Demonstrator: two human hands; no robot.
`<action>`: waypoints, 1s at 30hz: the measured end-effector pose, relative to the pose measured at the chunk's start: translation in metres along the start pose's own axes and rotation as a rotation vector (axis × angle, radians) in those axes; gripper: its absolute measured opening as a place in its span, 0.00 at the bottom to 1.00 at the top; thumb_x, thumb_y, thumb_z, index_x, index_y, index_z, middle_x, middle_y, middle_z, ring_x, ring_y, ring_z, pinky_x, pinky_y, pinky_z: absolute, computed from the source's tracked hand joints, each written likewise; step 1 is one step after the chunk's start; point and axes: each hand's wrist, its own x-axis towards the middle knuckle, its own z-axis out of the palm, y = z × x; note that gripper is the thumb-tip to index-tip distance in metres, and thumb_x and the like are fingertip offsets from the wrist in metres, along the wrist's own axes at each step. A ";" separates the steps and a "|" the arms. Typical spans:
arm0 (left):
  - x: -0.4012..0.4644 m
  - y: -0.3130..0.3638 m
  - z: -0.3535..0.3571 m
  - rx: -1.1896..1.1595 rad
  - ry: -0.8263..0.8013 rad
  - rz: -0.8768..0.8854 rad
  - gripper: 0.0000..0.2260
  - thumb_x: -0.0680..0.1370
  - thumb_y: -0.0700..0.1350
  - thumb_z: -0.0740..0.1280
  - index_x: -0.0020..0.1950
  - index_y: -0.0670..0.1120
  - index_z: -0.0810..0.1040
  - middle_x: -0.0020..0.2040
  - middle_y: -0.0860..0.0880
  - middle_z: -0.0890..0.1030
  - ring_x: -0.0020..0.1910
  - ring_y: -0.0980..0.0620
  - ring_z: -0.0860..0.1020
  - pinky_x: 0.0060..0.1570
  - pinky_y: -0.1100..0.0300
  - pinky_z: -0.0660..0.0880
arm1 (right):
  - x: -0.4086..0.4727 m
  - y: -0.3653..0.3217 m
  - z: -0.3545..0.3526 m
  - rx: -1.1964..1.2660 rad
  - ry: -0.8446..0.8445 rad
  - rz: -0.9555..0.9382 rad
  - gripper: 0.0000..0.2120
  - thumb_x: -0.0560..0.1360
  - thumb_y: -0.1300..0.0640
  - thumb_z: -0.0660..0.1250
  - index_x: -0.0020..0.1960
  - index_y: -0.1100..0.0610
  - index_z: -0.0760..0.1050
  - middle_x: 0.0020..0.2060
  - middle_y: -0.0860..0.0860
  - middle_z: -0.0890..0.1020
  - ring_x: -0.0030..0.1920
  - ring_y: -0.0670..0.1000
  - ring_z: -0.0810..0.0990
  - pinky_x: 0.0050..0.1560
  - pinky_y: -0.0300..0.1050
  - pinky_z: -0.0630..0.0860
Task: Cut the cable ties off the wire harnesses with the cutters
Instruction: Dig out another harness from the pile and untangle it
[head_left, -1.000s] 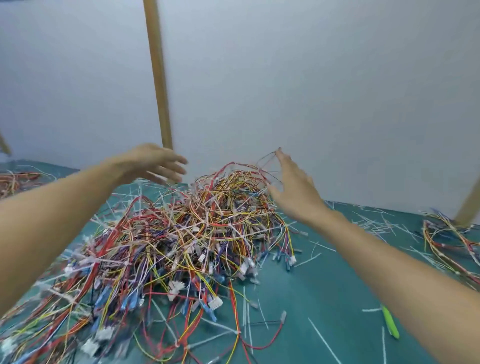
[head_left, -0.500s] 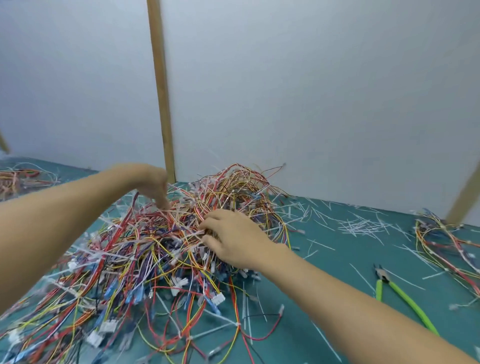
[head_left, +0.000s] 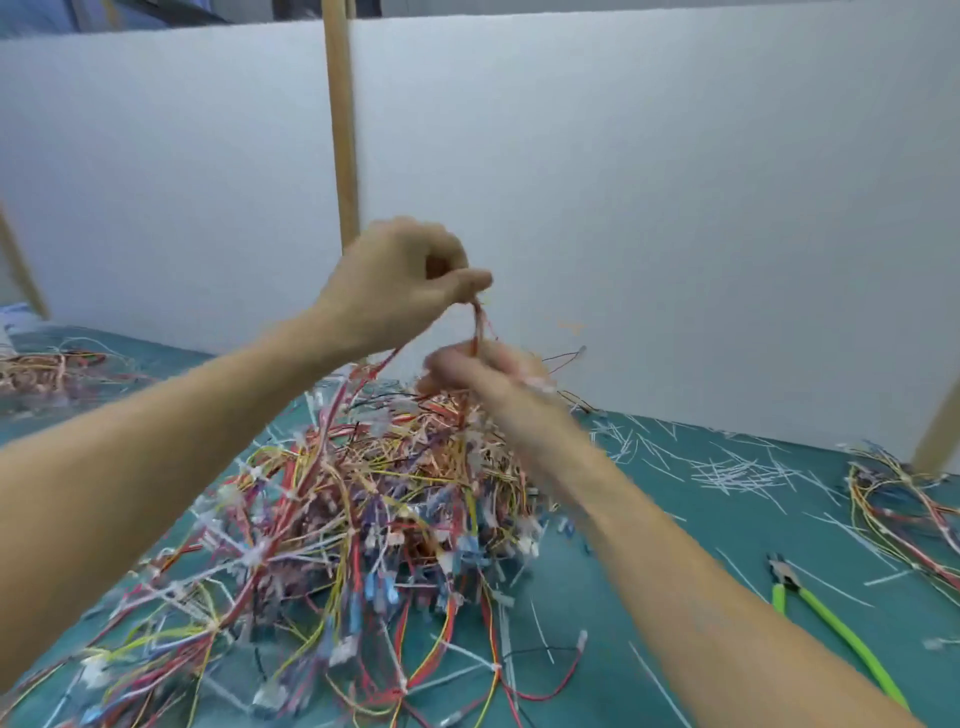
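A big tangled pile of coloured wire harnesses (head_left: 374, 519) with white cable ties lies on the green mat. My left hand (head_left: 400, 280) is raised above the pile and pinches the top end of a red-orange harness (head_left: 477, 325) that hangs down from it. My right hand (head_left: 488, 371), blurred by motion, grips the same harness just below, right above the pile. The green-handled cutters (head_left: 826, 618) lie on the mat at the right, away from both hands.
Cut white tie scraps (head_left: 737, 473) are scattered over the mat (head_left: 675, 597). A second harness bundle (head_left: 904, 504) lies at the far right, another (head_left: 47, 364) at the far left. A white wall with wooden posts (head_left: 343, 130) stands behind the pile.
Both hands rose out of the pile. My left hand lifted a red-orange harness upward, and my right hand took hold of it just beneath.
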 end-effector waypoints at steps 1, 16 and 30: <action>0.000 0.000 0.002 -0.026 0.018 0.020 0.13 0.77 0.53 0.71 0.42 0.44 0.85 0.36 0.47 0.81 0.38 0.47 0.78 0.40 0.51 0.73 | 0.001 -0.003 -0.010 0.075 0.040 -0.046 0.09 0.80 0.49 0.69 0.46 0.50 0.85 0.39 0.49 0.88 0.47 0.48 0.87 0.50 0.42 0.77; -0.011 -0.049 0.065 0.318 -0.049 -0.419 0.09 0.82 0.40 0.58 0.48 0.49 0.77 0.49 0.41 0.82 0.48 0.38 0.78 0.42 0.51 0.70 | -0.055 0.055 -0.027 -0.265 -0.051 0.311 0.25 0.73 0.33 0.71 0.60 0.49 0.79 0.52 0.47 0.84 0.50 0.44 0.82 0.50 0.42 0.78; 0.047 0.070 0.011 0.504 0.533 0.122 0.09 0.79 0.38 0.58 0.52 0.48 0.75 0.45 0.46 0.80 0.41 0.41 0.75 0.34 0.52 0.62 | -0.064 -0.025 -0.059 -0.224 0.455 -0.329 0.12 0.80 0.45 0.67 0.63 0.44 0.79 0.53 0.40 0.85 0.54 0.42 0.85 0.49 0.37 0.81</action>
